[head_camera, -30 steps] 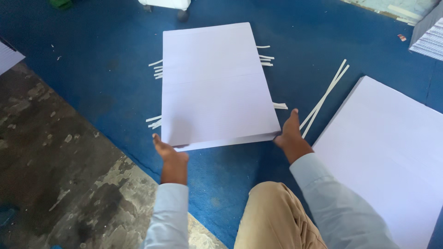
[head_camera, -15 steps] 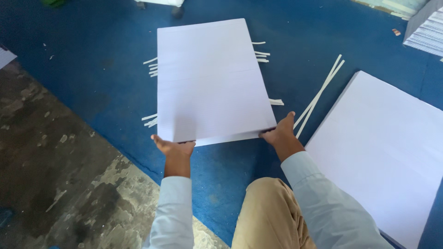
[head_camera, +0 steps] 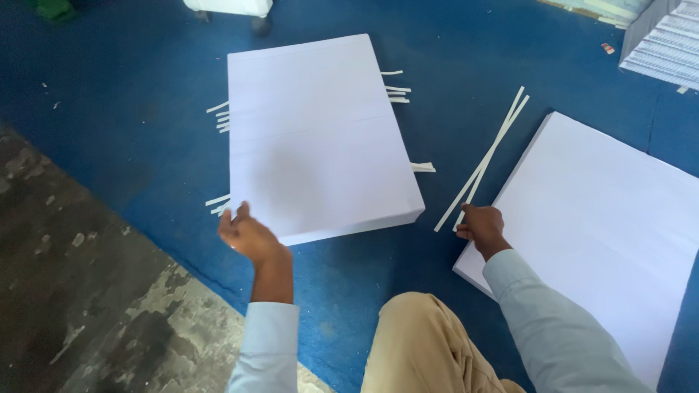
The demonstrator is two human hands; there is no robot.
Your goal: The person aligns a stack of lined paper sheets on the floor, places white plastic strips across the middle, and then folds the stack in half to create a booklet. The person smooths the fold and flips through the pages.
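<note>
Right hand [head_camera: 480, 227] left stack [head_camera: 320, 138]; now on strips [head_camera: 484, 160].

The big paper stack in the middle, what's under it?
White paper strips stick out from beneath the paper stack on both sides, lying on the blue mat. How far they run underneath is covered. The left hand touches its near corner.

Paper stack [head_camera: 317, 138] left, loose strips [head_camera: 484, 156] between, second stack [head_camera: 611, 218] right.
</note>
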